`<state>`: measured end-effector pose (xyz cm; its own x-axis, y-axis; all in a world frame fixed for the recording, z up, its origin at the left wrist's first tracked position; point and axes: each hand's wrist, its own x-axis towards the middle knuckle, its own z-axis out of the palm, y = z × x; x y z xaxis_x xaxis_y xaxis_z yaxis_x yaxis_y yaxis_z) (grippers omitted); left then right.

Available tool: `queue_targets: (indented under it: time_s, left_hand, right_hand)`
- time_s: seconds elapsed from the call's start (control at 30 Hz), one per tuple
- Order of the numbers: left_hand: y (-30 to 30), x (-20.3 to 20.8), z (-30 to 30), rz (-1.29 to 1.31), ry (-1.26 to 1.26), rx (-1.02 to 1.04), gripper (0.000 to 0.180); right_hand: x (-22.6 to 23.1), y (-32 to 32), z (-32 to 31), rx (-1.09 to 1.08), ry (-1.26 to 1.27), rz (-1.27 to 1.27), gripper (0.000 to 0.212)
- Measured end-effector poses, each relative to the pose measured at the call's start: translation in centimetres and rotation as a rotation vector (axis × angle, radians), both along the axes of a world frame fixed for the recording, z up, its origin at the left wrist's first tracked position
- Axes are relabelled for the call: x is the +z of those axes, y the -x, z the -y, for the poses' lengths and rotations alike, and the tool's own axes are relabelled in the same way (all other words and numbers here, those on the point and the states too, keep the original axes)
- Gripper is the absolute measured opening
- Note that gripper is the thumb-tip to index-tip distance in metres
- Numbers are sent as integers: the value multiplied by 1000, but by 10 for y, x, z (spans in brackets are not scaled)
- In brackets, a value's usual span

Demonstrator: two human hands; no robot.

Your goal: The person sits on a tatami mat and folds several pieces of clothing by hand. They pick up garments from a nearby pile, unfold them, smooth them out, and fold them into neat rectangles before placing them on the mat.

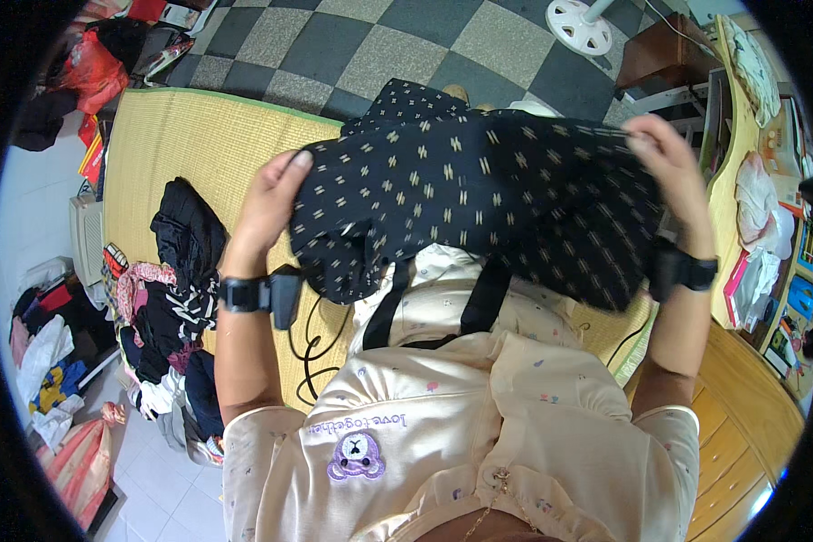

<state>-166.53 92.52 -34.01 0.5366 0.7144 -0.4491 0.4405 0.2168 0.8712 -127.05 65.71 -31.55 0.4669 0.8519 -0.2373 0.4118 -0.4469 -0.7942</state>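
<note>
A black garment with small pale dash marks is stretched out in front of my body, held up between both hands. My left hand pinches its left edge, thumb on top. At the opposite end my right hand grips the upper right corner, slightly blurred. The cloth sags in folds toward my lap, and part of it bunches beyond the top edge. What kind of garment it is I cannot tell. Each wrist wears a dark strap with a black box.
A woven straw mat lies under me. To the left is a heap of mixed clothes, with a black cable near my left forearm. Beyond the mat stand a white round fan base and a brown box. Cluttered shelves line the right.
</note>
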Motion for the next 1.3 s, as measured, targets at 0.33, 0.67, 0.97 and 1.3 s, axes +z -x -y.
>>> queue_targets:
  time_s: [0.33, 0.67, 0.97, 1.3]
  left_hand:
    - [54, -76, -8, -326, -293, -99, 50]
    - [52, -99, 9, -220, 135, 75, 51]
    - [51, -25, -17, 247, 300, 384, 27]
    - [39, 7, -10, 282, 316, 308, 35]
  right_hand:
    - [-79, 61, -20, 302, 34, 184, 38]
    - [-91, 96, -38, 462, -80, 472, 40]
    - [-69, 60, -6, 391, -29, 230, 22]
    - [-51, 70, -31, 352, -100, 175, 24]
